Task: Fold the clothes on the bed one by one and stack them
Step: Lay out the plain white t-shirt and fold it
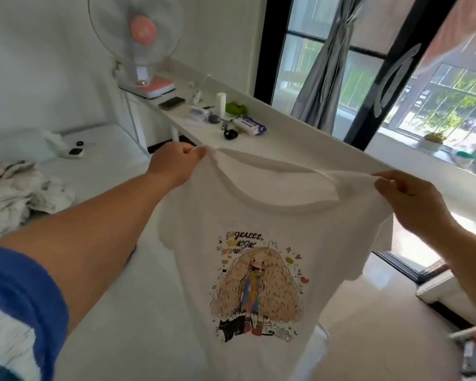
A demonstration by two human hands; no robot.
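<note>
A white T-shirt with a cartoon print of a long-haired girl and a black cat hangs in the air in front of me, print facing me. My left hand pinches its left shoulder and my right hand pinches its right shoulder, stretching the neckline wide. The shirt's lower part hangs over the white bed. A crumpled heap of whitish clothes lies on the bed at the far left.
A long white shelf runs behind the bed with a fan, a phone, a wipes pack and small items. A window with a grey curtain is at the right. Pale floor lies to the lower right.
</note>
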